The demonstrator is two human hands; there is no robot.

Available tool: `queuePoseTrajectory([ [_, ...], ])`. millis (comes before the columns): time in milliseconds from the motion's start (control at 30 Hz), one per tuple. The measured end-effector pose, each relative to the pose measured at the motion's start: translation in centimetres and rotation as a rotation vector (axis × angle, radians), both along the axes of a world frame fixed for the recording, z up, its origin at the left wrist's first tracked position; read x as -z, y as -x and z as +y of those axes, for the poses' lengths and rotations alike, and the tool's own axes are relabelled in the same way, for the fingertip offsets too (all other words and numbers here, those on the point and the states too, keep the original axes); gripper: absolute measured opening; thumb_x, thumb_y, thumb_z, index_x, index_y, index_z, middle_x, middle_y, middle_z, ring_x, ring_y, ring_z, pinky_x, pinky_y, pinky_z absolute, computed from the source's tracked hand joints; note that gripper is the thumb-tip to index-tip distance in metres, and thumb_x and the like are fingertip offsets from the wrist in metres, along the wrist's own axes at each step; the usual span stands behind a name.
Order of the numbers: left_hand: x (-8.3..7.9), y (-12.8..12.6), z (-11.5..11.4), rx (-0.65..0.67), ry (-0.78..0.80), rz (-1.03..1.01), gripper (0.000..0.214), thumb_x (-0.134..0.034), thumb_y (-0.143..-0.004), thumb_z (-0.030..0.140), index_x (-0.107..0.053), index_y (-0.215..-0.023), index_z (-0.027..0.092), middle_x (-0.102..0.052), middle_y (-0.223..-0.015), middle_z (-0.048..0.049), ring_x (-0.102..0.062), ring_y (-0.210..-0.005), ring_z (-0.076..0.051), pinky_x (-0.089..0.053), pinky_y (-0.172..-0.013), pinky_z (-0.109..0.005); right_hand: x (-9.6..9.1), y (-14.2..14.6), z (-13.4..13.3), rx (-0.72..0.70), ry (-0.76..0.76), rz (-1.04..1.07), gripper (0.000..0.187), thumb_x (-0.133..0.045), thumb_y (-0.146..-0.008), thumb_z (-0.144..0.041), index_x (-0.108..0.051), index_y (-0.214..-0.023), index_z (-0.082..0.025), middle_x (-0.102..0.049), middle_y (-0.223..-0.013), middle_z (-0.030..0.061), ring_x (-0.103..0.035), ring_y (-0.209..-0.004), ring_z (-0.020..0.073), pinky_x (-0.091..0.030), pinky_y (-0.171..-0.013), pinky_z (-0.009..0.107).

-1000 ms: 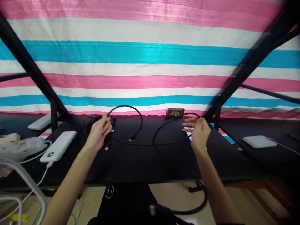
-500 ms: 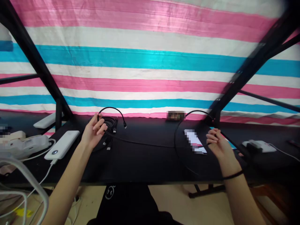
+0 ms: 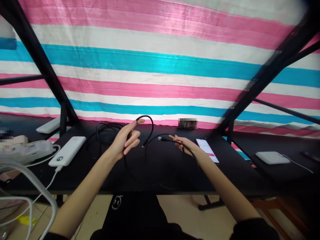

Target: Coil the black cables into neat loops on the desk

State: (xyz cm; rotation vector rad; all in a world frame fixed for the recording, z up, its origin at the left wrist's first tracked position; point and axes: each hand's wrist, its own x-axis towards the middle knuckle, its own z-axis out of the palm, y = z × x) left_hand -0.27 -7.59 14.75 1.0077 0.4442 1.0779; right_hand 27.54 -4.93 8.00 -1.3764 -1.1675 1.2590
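Observation:
A black cable [image 3: 152, 126] is held up above the dark table between my hands. My left hand [image 3: 125, 138] is closed round it; one end arches over the index finger and hangs with a small plug [image 3: 143, 145]. To the right, my right hand [image 3: 185, 142] pinches the cable near its other end, where a larger plug with a light metal tip [image 3: 163, 139] points left. The middle of the cable droops low and is hard to see against the table. Behind my left hand lies a coiled bundle of black cables [image 3: 103, 131].
On the left are a white power bank [image 3: 68, 151] with a plugged-in cable and a white power strip [image 3: 37, 151]. A phone [image 3: 208, 151] lies lit beside my right forearm. A white box [image 3: 272, 157] sits far right. Black frame posts [image 3: 53, 86] slant up at both sides.
My hands have come together: the left moved right, the right moved left and now shows a plug. The loop that hung at the right has dropped, and the phone is less covered.

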Motion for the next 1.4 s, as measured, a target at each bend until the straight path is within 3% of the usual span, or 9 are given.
queuePoseTrajectory([
  [200,-0.2,1.2,0.5,-0.281,0.006,-0.083,0.021,-0.043,-0.091,0.031,-0.058,-0.095,0.018,-0.030,-0.030,0.0121,-0.021,-0.019,-0.001,-0.017,-0.030,-0.014,2.8,0.5,3.3,0.079,-0.096,-0.181,0.020,-0.061,-0.076,-0.028,-0.061,-0.089,-0.012,-0.061,-0.073,0.0037,-0.061,-0.068,0.0148,-0.053,-0.063,0.032],
  [333,0.6,1.7,0.7,-0.296,0.002,-0.059,0.020,-0.044,-0.091,0.032,-0.057,-0.098,0.018,-0.032,-0.031,0.0118,-0.022,-0.020,-0.001,-0.016,-0.029,-0.015,2.6,1.5,1.9,0.121,-0.298,-0.358,0.034,-0.068,-0.070,-0.031,-0.062,-0.101,-0.019,-0.057,-0.108,0.0103,-0.051,-0.109,0.0242,-0.039,-0.095,0.043],
  [400,1.1,1.5,0.7,-0.282,0.001,-0.050,0.021,-0.042,-0.092,0.032,-0.057,-0.099,0.018,-0.032,-0.031,0.0117,-0.022,-0.020,-0.002,-0.016,-0.030,-0.014,2.5,3.0,-0.2,-0.096,-0.556,-0.654,0.042,-0.064,-0.074,-0.038,-0.058,-0.113,-0.023,-0.053,-0.117,0.0112,-0.047,-0.114,0.0259,-0.034,-0.098,0.044],
  [533,1.1,1.0,0.7,-0.266,-0.011,-0.031,0.025,-0.037,-0.094,0.030,-0.057,-0.101,0.018,-0.032,-0.031,0.0112,-0.020,-0.020,-0.002,-0.016,-0.031,-0.014,3.7,6.2,-3.9,-0.689,-0.625,-0.944,0.051,-0.065,-0.073,-0.046,-0.054,-0.118,-0.024,-0.059,-0.112,0.0086,-0.053,-0.103,0.0249,-0.038,-0.088,0.039],
  [767,-0.4,1.9,-0.1,-0.415,-0.026,0.090,0.027,-0.043,-0.090,0.035,-0.060,-0.102,0.017,-0.029,-0.030,0.0111,-0.016,-0.022,-0.003,-0.015,-0.030,-0.014,6.2,5.5,-2.6,-0.700,-0.533,-1.133,0.008,-0.058,-0.082,-0.025,-0.062,-0.081,-0.018,-0.062,-0.071,0.0023,-0.056,-0.070,0.0163,-0.037,-0.075,0.031],
  [967,-0.2,3.2,0.7,-0.513,-0.145,0.248,0.035,-0.046,-0.088,0.039,-0.060,-0.110,0.016,-0.029,-0.032,0.0103,-0.017,-0.024,-0.003,-0.013,-0.029,-0.016,2.2,2.9,-2.4,-0.794,-0.384,-0.708,0.022,-0.064,-0.073,-0.040,-0.064,-0.074,-0.018,-0.060,-0.065,-0.0022,-0.050,-0.056,0.0106,-0.037,-0.055,0.022],
  [1233,0.9,4.0,3.0,-0.581,-0.155,0.624,0.054,-0.051,-0.074,0.026,-0.047,-0.126,0.011,-0.045,-0.042,0.0082,-0.045,-0.034,-0.009,-0.025,-0.034,-0.017,-6.1,-0.9,-1.1,0.001,-0.766,-0.518,0.010,-0.059,-0.076,-0.026,-0.065,-0.078,-0.018,-0.052,-0.066,-0.0015,-0.040,-0.056,0.0100,-0.032,-0.054,0.024],
  [1333,1.8,3.3,3.9,-0.526,-0.065,0.726,0.057,-0.044,-0.075,0.029,-0.044,-0.129,0.008,-0.063,-0.061,-0.0017,-0.060,-0.052,-0.015,-0.039,-0.046,-0.021,-9.0,-1.3,-1.4,0.029,-0.772,-0.485,0.014,-0.059,-0.078,-0.031,-0.064,-0.083,-0.019,-0.046,-0.062,-0.0029,-0.036,-0.054,0.0096,-0.030,-0.052,0.024],
  [1400,2.4,2.6,4.4,-0.547,-0.047,0.790,0.063,-0.045,-0.076,0.031,-0.036,-0.135,0.010,-0.068,-0.092,-0.0109,-0.064,-0.081,-0.020,-0.047,-0.066,-0.028,-10.3,-1.0,-1.9,-0.029,-0.742,-0.440,0.021,-0.053,-0.083,-0.038,-0.063,-0.082,-0.019,-0.048,-0.064,-0.0014,-0.041,-0.057,0.0111,-0.033,-0.055,0.025],
])
